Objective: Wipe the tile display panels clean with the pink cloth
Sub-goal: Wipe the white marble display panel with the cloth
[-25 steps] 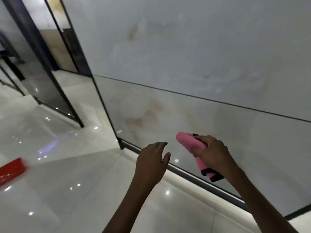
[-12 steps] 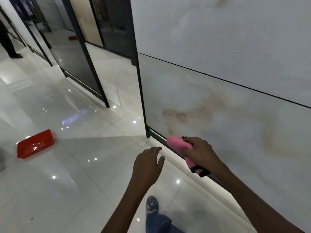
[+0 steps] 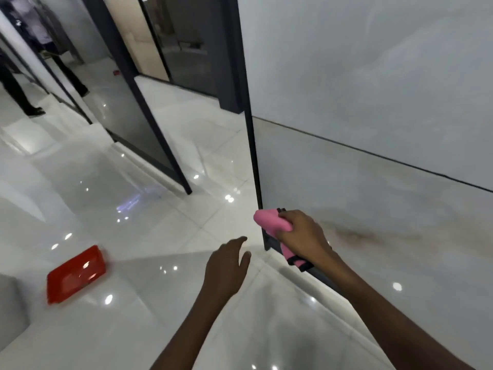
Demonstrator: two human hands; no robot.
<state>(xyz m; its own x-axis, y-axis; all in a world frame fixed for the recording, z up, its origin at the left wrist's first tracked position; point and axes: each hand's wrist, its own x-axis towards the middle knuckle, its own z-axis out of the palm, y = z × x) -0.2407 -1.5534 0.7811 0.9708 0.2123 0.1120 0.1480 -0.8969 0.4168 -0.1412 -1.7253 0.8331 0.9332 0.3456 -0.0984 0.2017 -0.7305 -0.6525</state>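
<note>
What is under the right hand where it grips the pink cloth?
The folded pink cloth fills the right hand, one end sticking out left, its black-trimmed end below. The marbled tile panel and dark frame behind them are hidden by hand and cloth.

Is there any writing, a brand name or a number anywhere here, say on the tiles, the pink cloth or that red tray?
None can be read.
Pink cloth: plain, no label showing.
Tile display panels: only marbled veining.
Red tray: only glare, no text.
</note>
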